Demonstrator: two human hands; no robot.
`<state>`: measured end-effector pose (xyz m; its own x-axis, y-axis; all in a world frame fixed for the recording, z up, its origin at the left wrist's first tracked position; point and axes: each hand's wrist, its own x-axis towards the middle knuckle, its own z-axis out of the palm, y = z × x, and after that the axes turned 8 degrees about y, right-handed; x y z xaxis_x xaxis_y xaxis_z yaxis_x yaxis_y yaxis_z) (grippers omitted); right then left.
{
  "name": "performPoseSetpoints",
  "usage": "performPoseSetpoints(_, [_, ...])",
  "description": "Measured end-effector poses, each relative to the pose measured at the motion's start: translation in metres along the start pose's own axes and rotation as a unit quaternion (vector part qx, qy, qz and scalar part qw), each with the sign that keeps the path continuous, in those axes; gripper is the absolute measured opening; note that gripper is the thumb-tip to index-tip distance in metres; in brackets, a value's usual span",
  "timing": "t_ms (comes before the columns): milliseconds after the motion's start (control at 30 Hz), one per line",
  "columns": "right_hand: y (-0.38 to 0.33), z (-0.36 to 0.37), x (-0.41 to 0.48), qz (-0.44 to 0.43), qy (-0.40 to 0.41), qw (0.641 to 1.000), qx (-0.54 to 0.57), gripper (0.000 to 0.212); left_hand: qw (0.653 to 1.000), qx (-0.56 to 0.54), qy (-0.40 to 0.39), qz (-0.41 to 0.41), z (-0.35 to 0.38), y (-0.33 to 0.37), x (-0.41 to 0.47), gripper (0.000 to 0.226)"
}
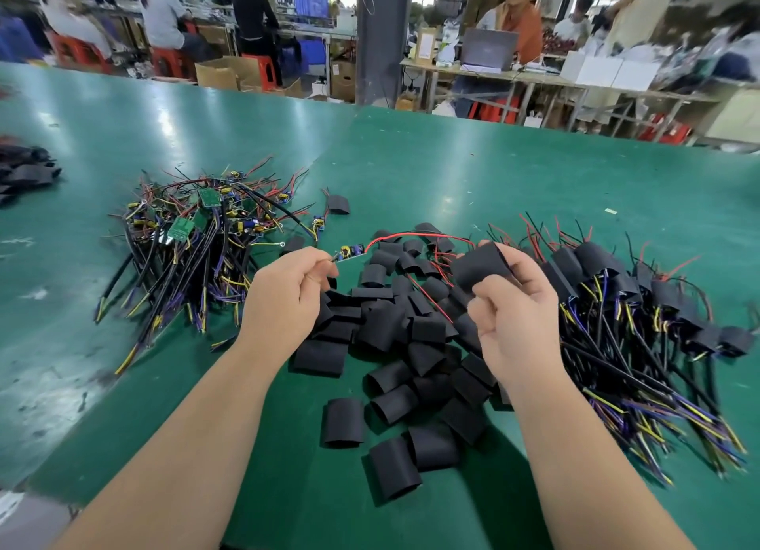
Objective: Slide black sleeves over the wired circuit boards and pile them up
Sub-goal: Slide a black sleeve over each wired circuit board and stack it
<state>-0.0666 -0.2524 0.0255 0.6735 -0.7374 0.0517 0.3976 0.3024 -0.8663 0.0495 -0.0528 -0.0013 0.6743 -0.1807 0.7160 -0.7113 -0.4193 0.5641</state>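
Left hand (288,298) is curled, thumb and forefinger pinching the near end of one small circuit board (351,251). Right hand (518,315) is curled too, thumb and fingers gripping a black sleeve (483,268).

Board: a thin narrow strip with tiny yellow and blue parts on top. It sits just beyond the left fingertips, and I see its long axis running left to right, free end aimed at the right hand. A thin red wire (411,236) arcs from that end across to the right fingertips. Can't tell if it goes into the sleeve.

Sleeve: matte, soft-looking short flattened tube, broad face toward me, level with the board and apart from it.

Between and below both hands lies a heap of loose sleeves (395,335), same matte black, some flat, some curled open. Left of the left hand is a tangle of bare boards (193,237), green with black, yellow and purple leads. Right of the right hand is a pile of sleeved boards (637,303), leads fanning toward me. All of it sits on a glossy green table (452,171).
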Motion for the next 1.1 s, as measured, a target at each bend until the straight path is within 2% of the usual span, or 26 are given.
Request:
performPoseSetpoints(100, [-0.001, -0.003, 0.004, 0.004, -0.026, 1.0, 0.013, 0.043, 1.0, -0.015, 0.005, -0.005, -0.001, 0.002, -0.001, 0.023])
performPoseSetpoints(167, [0.001, -0.003, 0.003, -0.035, -0.041, 0.996, -0.076, 0.031, 1.0, -0.018, 0.006, -0.009, -0.001, 0.003, -0.001, 0.024])
performPoseSetpoints(233, [0.005, -0.004, 0.001, -0.079, -0.041, 0.976, -0.2, 0.022, 1.0, -0.015, 0.01, -0.011, -0.001, 0.003, -0.001, 0.024])
performPoseSetpoints(300, [0.007, -0.005, -0.001, -0.097, -0.03, 0.959, -0.265, 0.024, 1.0, -0.015, 0.02, -0.009, -0.001, 0.003, -0.001, 0.024])
performPoseSetpoints(333, [0.006, -0.004, -0.001, -0.092, -0.018, 0.961, -0.26, 0.03, 1.0, -0.017, 0.025, -0.007, -0.002, 0.003, -0.001, 0.024])
performPoseSetpoints(400, [0.003, -0.004, 0.0, -0.033, -0.008, 0.986, -0.165, 0.045, 0.999, -0.018, 0.028, -0.001, -0.003, 0.003, -0.001, 0.025])
performPoseSetpoints(467, [-0.003, -0.004, 0.0, 0.031, -0.007, 0.999, -0.039, 0.047, 1.0, -0.014, 0.023, 0.005, -0.002, 0.003, -0.002, 0.025])
performPoseSetpoints(667, [-0.009, -0.003, 0.004, 0.082, 0.018, 0.985, 0.149, 0.037, 0.999, -0.023, 0.03, 0.004, 0.001, 0.001, -0.001, 0.026])
performPoseSetpoints(800, [-0.014, -0.003, 0.004, 0.069, 0.008, 0.98, 0.185, 0.029, 0.999, -0.032, 0.027, 0.019, 0.001, 0.004, -0.002, 0.025])
performPoseSetpoints(967, [-0.018, -0.007, 0.008, 0.091, 0.106, 0.964, 0.226, 0.015, 0.998, -0.042, 0.04, 0.019, 0.0, 0.005, -0.003, 0.027])
performPoseSetpoints(1100, [-0.016, -0.008, 0.007, 0.11, 0.121, 0.958, 0.234, 0.015, 0.998, -0.05, 0.04, 0.015, 0.0, 0.007, -0.004, 0.025])
